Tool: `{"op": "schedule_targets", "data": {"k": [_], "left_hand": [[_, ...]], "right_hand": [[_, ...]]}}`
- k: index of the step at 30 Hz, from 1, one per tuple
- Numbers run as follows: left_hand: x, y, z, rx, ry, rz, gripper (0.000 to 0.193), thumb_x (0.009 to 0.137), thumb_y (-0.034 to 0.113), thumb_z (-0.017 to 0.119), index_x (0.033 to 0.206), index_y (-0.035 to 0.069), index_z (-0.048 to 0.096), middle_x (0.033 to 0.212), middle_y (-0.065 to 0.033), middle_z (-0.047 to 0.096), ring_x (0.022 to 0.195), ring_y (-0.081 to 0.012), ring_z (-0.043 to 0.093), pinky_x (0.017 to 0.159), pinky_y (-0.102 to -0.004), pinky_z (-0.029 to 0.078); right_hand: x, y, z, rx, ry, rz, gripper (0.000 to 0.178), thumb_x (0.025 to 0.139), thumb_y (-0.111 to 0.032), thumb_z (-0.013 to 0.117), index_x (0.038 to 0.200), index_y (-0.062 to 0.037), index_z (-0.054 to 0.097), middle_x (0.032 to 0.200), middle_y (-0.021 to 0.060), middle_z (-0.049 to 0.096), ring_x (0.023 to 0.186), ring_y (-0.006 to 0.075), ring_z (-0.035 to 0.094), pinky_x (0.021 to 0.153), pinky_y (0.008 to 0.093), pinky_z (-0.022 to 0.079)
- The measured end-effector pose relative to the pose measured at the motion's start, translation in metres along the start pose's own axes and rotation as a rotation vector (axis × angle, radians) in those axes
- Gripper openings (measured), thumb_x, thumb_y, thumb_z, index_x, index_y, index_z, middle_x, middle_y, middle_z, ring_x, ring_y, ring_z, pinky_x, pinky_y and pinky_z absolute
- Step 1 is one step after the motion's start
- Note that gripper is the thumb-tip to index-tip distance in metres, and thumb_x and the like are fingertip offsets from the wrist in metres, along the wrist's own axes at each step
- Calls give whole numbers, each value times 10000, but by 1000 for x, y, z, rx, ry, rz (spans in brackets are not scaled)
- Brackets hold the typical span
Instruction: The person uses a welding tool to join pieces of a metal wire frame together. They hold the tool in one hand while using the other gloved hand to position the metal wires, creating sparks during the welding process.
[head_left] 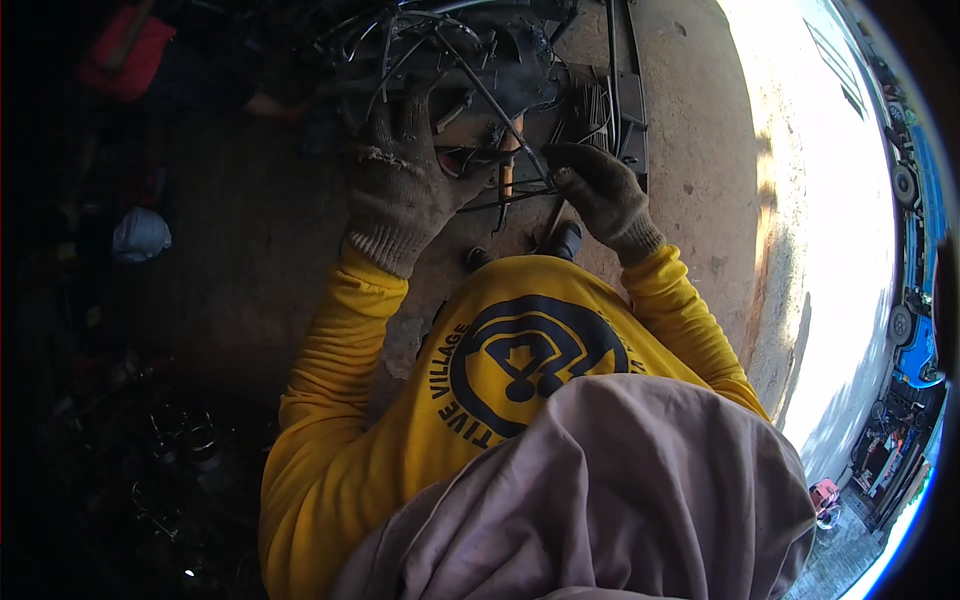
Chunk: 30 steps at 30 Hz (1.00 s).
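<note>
Both my hands wear grey-brown knit gloves, and yellow sleeves cover my arms. My left hand (395,175) reaches into a dark framework of bent metal rods (465,65), its visible fingers stretched upward and its thumb apart to the right. A dark piece with some red (458,160) lies between that thumb and the fingers; I cannot tell what it is. My right hand (605,195) is closed at its fingertips on the near end of a thin metal rod (490,95), which slants from the framework. Between the hands shows an orange-brown wooden handle (508,165).
A dark metal plate (630,90) with a bundle of thin bars (590,110) lies right of the framework. My shoe (565,240) stands just below it. At the left are a red item (128,55) and a pale bundle (140,235). Blue vehicles (925,220) line the far right.
</note>
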<state>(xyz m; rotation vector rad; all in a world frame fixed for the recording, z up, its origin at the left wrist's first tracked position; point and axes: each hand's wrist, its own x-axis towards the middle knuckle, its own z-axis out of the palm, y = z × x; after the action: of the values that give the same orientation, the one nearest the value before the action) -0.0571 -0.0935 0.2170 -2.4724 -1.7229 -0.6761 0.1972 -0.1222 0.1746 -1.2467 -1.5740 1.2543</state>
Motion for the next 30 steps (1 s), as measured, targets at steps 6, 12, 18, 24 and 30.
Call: {"op": "schedule_targets", "data": {"k": [6,12,18,24,30], "left_hand": [[1,-4,2,-74,43,41,1058,734,692,766,1439,-24,436,1353,-235,544,1209,-427,585,937,-510,573],[1,-1,-5,-59,3,33,1077,702,705,777,1446,4,441,1279,-225,577,1112,-382,623,909,-480,576],[7,14,1,89,53,53,885,776,575,769,1441,69,475,1303,-180,562,1125,-365,614,926,-478,542],[0,50,11,-5,250,271,523,868,304,652,1356,132,573,1275,-96,547,1188,-305,534,1041,-541,410],[-20,63,43,-104,-57,375,497,873,301,656,1346,158,598,1332,-83,534,1296,-294,497,1098,-509,389]], "right_hand": [[4,-4,4,-39,-33,-89,314,1009,-192,631,1269,-16,652,1103,88,708,1004,144,648,901,298,520],[16,-28,14,-13,-53,8,295,1014,-210,634,1231,-13,667,1038,72,709,954,127,639,868,283,519],[35,-12,8,95,-139,130,246,1012,-131,615,1212,5,661,1060,73,709,969,138,655,885,301,532],[26,33,-1,596,-87,215,334,1018,-81,550,1338,15,562,1212,112,669,1068,172,670,955,320,551],[40,88,-26,133,-118,106,395,976,-11,532,1371,3,542,1246,76,658,1103,179,658,945,295,558]]}}
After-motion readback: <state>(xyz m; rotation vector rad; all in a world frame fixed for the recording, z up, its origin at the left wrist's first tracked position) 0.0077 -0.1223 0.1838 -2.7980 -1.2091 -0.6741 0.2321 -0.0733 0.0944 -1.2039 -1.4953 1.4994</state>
